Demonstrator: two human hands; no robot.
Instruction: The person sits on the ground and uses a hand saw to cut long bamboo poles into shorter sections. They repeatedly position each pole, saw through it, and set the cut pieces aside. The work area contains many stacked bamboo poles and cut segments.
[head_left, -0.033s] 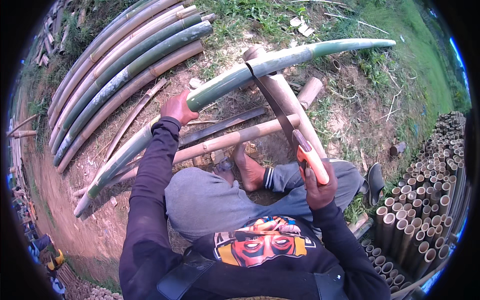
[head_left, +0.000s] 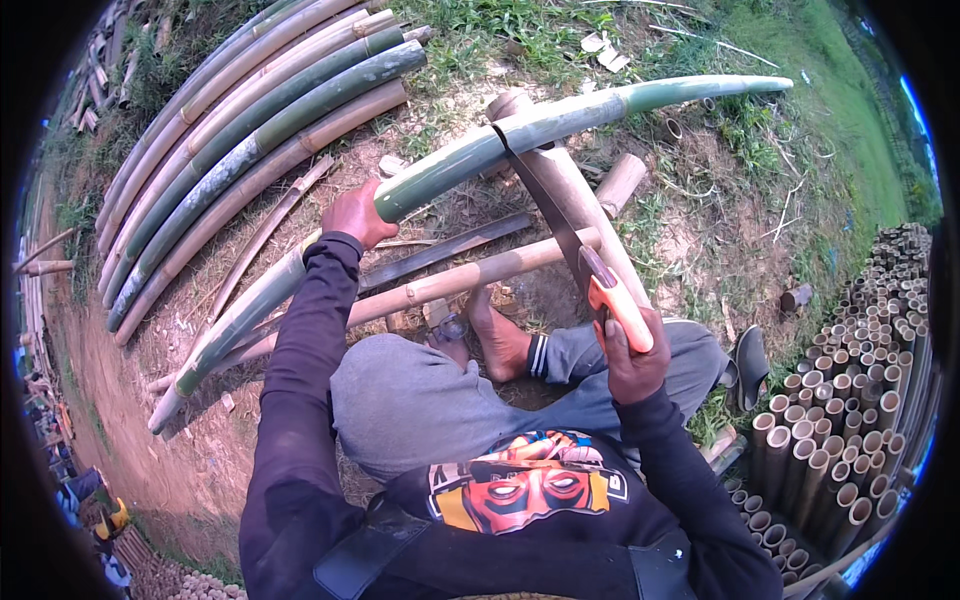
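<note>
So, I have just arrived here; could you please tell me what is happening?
The seated person's left hand grips a green bamboo pole, while the right hand holds a handsaw by its orange handle. The blade crosses the pole, which is still in one piece; how deep any cut goes is hard to tell. More bamboo poles lie at upper left, and bamboo tubes stand bundled at right.

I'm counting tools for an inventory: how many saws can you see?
1: the saw in the right hand, its blade across the green pole gripped by the left hand. Others may be hidden.
</note>
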